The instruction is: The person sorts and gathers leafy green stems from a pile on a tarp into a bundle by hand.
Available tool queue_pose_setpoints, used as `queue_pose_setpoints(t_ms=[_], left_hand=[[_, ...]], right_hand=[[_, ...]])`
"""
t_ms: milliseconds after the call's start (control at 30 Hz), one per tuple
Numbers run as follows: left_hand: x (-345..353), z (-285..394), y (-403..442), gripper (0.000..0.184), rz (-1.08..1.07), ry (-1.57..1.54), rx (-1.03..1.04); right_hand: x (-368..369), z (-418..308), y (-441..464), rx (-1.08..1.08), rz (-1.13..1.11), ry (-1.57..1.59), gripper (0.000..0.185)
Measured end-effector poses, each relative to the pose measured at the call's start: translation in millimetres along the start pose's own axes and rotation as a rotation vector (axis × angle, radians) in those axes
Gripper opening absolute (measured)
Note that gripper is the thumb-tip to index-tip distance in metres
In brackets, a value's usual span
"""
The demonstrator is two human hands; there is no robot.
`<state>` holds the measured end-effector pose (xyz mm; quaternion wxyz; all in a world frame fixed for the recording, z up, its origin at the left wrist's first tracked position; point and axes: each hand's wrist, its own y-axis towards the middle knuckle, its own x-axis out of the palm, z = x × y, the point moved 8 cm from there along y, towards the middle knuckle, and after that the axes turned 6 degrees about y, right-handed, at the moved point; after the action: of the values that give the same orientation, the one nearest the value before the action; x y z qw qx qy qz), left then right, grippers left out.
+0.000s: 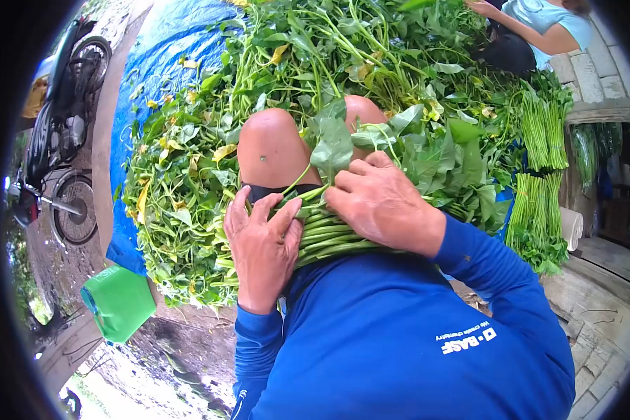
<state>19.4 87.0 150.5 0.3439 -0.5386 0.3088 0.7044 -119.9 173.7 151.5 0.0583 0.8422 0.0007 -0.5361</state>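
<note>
A bundle of long green leafy stems [329,234], which look like water spinach, lies across my lap, its leaves [441,161] spreading to the right. My left hand [262,245] rests on the left part of the bundle, its fingers apart and slightly bent. My right hand [381,203] is closed on stems at the bundle's upper edge, fingertips curled under and partly hidden. A broad leaf [331,147] stands up between my knees, just above my right fingers.
A large heap of loose greens [182,203] covers a blue tarp [168,49] around my legs. Tied bundles [535,210] lie at the right. Another person's arm [532,35] reaches in at the upper right. A green container [122,304] and a motorcycle [66,133] stand left.
</note>
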Motion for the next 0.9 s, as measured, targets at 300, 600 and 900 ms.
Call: queue_pose_setpoints(t_ms=[300,600,900], left_hand=[[5.0,4.6,13.1,0.027,-0.006,0.04,0.018],[-18.3,21.3,28.9,0.029,-0.023,0.042,0.091],[68.3,36.6,130.9,0.042,-0.458,0.127,0.112]], right_hand=[[-17.6,2.4,3.6,-0.094,0.2,-0.042,0.026],[-2.3,7.6,-36.3,0.111,0.104,-0.058,0.022],[-5.9,5.8,-43.9,0.126,0.144,-0.061,0.021]])
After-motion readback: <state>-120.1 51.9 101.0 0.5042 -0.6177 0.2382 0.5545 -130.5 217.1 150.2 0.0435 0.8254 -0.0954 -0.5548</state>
